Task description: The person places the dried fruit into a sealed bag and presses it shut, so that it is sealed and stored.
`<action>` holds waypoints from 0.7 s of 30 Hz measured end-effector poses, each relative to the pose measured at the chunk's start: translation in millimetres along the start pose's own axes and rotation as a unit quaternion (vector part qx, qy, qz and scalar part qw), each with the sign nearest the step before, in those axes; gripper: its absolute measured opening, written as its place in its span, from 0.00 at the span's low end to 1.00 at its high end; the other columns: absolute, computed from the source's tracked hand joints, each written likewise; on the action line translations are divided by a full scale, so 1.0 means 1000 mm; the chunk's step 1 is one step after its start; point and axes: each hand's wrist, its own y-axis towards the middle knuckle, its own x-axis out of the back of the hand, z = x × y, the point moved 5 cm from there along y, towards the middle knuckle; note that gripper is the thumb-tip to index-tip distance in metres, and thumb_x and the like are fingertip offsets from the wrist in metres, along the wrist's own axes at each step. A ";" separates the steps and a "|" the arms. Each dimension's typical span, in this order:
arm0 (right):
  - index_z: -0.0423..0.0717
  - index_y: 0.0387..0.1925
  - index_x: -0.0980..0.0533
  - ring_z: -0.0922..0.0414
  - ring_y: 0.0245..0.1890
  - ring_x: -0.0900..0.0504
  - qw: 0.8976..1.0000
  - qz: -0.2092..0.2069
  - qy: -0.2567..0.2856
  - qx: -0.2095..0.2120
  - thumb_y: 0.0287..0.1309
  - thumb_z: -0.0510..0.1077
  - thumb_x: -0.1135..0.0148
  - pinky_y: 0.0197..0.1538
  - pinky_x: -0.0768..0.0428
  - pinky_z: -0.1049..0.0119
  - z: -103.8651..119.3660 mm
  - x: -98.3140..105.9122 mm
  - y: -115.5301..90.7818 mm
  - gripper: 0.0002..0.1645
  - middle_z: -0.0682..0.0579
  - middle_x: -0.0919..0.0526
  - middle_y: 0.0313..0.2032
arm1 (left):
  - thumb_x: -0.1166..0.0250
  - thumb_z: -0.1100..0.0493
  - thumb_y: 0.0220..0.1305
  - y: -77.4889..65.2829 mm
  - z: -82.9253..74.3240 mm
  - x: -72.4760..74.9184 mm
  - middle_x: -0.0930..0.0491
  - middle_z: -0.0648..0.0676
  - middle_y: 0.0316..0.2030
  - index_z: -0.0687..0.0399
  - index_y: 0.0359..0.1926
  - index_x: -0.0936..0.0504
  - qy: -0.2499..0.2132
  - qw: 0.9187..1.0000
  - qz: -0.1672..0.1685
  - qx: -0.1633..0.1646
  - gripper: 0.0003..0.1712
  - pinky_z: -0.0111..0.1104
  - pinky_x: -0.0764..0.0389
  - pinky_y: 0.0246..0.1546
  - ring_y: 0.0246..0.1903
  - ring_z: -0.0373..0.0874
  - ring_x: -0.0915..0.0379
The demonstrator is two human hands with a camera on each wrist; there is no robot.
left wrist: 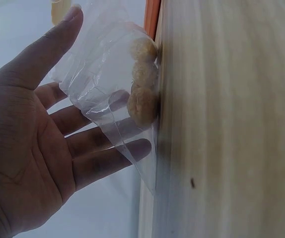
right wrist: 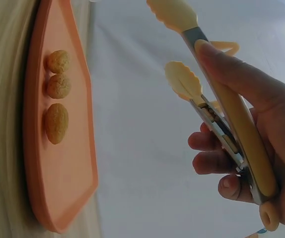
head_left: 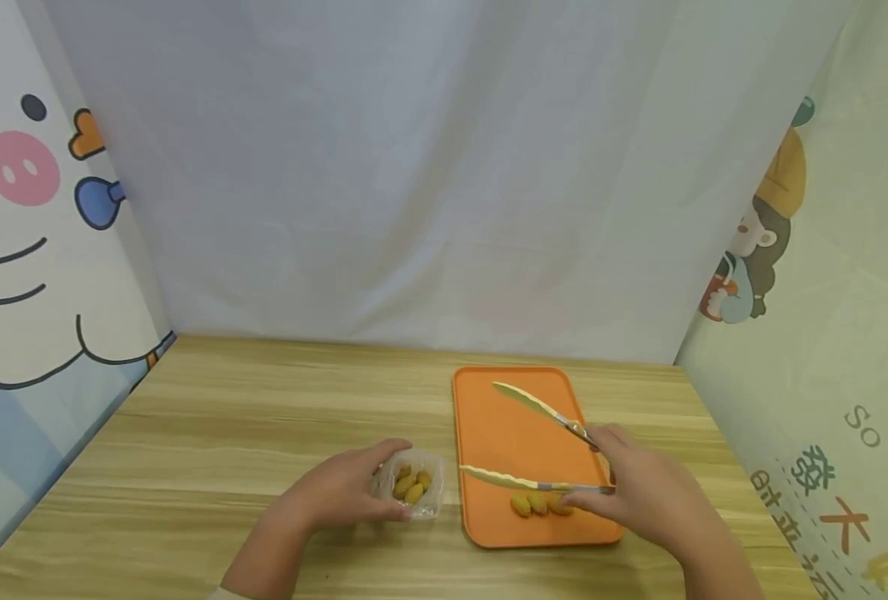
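Observation:
In the head view my left hand (head_left: 346, 487) holds a clear plastic bag (head_left: 435, 471) upright on the table, thumb on one side and fingers round the other. Several small oval, golden-brown pieces like nuts (head_left: 414, 493) lie inside it; through the bag wall they show as rough lumps (left wrist: 143, 106). My right hand (head_left: 642, 487) grips a pair of tongs (right wrist: 242, 134) with cream scalloped tips, jaws spread apart and holding nothing. Beneath the tongs, three more brown oval pieces (right wrist: 58, 87) sit in a row on an orange tray (head_left: 515, 417), beside my right thumb in the head view.
The wood-grain table (head_left: 264, 408) runs back to a pale grey curtain (head_left: 414, 167). Printed cartoon cloths hang at left (head_left: 54, 292) and right (head_left: 826, 350). The tray stands just right of the bag, its raised rim (head_left: 457, 433) nearest the bag.

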 end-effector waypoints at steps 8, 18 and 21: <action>0.54 0.48 0.30 0.60 0.25 0.32 0.998 0.036 0.006 -0.042 0.42 0.84 0.43 0.26 0.33 0.64 -0.009 -0.001 0.001 0.46 0.58 0.29 0.33 | 0.32 0.23 0.44 0.002 0.001 0.001 0.24 0.51 0.61 0.38 0.71 0.35 -0.002 1.000 0.004 0.000 0.55 0.51 0.26 0.56 0.56 0.50 0.26; 0.49 0.49 0.28 0.53 0.32 0.22 0.994 0.074 0.020 -0.082 0.41 0.83 0.39 0.30 0.25 0.55 -0.017 -0.005 0.004 0.49 0.51 0.20 0.38 | 0.32 0.23 0.43 0.009 0.008 0.003 0.23 0.51 0.60 0.39 0.71 0.36 -0.005 1.000 0.010 -0.003 0.56 0.51 0.26 0.55 0.55 0.49 0.25; 0.42 0.64 0.32 0.44 0.49 0.19 0.992 0.088 0.007 -0.090 0.35 0.86 0.40 0.43 0.21 0.45 -0.021 -0.007 0.005 0.66 0.43 0.21 0.55 | 0.32 0.23 0.44 0.011 0.010 0.004 0.23 0.51 0.60 0.39 0.71 0.36 -0.006 1.000 0.011 -0.002 0.56 0.52 0.26 0.55 0.55 0.49 0.26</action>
